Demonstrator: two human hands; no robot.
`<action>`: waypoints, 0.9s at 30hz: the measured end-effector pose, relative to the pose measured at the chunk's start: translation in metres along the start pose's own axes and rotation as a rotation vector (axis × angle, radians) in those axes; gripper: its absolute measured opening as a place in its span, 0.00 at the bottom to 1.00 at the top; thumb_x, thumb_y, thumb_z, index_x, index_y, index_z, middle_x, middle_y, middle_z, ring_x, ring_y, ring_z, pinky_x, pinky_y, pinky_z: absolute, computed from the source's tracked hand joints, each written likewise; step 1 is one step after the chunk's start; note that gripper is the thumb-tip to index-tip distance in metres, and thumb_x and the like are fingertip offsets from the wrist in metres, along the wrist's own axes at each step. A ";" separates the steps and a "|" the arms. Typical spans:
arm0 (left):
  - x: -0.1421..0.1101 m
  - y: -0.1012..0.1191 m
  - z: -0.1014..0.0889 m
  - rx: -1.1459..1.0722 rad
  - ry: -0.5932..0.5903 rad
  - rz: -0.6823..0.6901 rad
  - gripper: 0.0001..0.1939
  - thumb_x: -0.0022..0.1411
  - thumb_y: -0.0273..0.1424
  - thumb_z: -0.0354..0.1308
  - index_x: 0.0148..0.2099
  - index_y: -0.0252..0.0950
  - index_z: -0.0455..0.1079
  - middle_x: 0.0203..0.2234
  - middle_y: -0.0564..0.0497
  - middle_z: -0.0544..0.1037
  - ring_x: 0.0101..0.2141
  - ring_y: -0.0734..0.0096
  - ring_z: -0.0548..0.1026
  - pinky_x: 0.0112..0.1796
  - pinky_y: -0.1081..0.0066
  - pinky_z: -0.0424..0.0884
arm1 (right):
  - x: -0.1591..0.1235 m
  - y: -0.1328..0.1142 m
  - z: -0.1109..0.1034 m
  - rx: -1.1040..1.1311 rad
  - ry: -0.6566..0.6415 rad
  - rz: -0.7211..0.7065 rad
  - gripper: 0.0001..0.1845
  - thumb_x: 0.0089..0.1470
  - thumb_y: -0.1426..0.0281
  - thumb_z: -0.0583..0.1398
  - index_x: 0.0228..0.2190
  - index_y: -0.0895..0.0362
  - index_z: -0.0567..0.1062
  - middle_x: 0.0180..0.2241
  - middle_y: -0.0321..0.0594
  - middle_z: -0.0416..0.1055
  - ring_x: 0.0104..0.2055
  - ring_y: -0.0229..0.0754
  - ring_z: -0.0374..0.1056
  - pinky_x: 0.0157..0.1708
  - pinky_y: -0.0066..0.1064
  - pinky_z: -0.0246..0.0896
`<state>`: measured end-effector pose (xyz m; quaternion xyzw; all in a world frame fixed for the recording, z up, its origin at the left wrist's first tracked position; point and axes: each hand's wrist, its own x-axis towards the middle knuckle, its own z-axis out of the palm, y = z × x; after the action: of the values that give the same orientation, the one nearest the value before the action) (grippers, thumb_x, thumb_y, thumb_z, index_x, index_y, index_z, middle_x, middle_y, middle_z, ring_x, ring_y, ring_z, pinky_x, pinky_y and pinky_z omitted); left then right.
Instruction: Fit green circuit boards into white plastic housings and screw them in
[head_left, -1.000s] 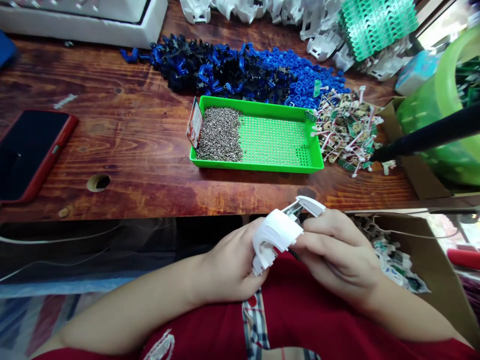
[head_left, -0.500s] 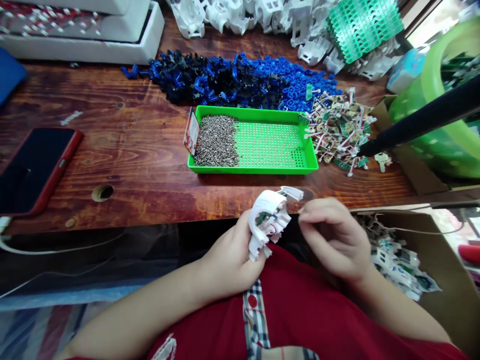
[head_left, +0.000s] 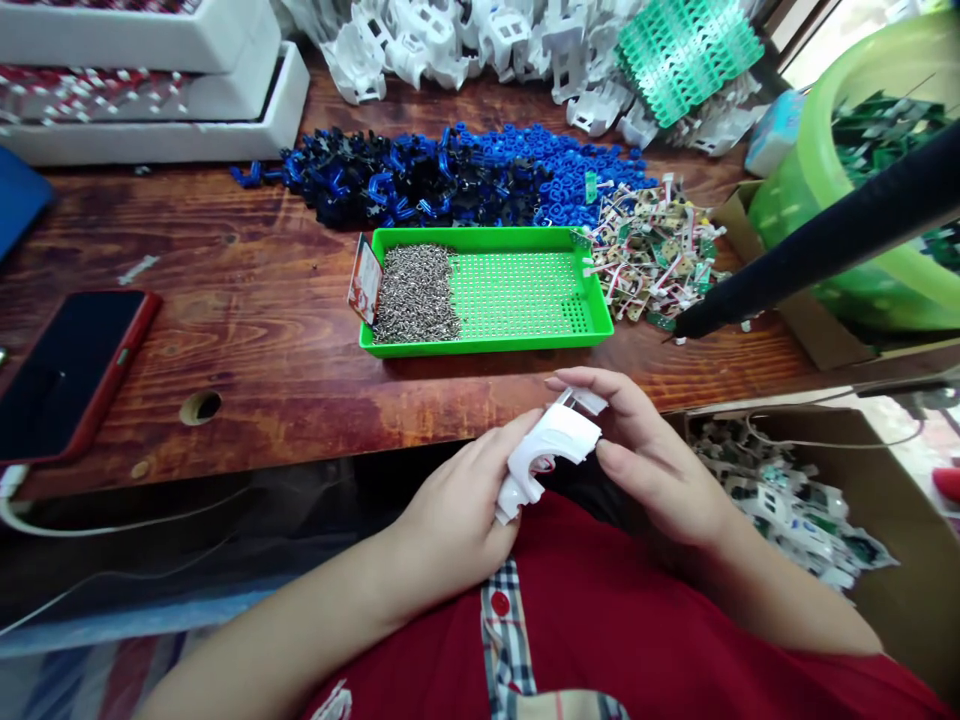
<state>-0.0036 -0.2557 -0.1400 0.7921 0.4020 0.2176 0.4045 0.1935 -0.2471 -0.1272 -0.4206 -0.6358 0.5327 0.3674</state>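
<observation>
My left hand point(head_left: 465, 500) grips a white curved plastic housing point(head_left: 559, 432) just off the front edge of the table, above my lap. Its outer curved face is turned up, and a bit of red wire shows in the opening beneath. On the housing's right end are the thumb and fingers of my right hand point(head_left: 660, 465), the fingertips partly hidden behind it. Beyond both hands lies a green tray point(head_left: 487, 347) with a heap of small metal screws point(head_left: 416, 295) in its left half.
Blue and black plastic parts point(head_left: 420, 175) and wired circuit boards point(head_left: 656, 250) lie behind the tray. A black rod-shaped tool point(head_left: 810, 240) slants in from the right, before a yellow-green bucket point(head_left: 787, 215). A phone point(head_left: 71, 370) lies left; a carton point(head_left: 892, 520) of white assemblies stands lower right.
My right hand has moved left and closed on the housing's right end. The housing has turned, so its smooth outside now faces up. The camera view has shifted slightly.
</observation>
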 end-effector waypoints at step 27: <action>0.029 -0.017 -0.020 0.244 -0.380 0.048 0.29 0.60 0.36 0.50 0.61 0.49 0.45 0.57 0.50 0.62 0.50 0.65 0.68 0.49 0.63 0.68 | -0.161 0.048 -0.218 -1.008 0.220 1.128 0.37 0.28 0.51 0.66 0.41 0.59 0.73 0.42 0.52 0.69 0.43 0.58 0.66 0.43 0.43 0.62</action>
<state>-0.0084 -0.2171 -0.1421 0.8712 0.3230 0.0240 0.3689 0.4605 -0.3121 -0.1424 -0.8489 -0.4509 0.2402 -0.1355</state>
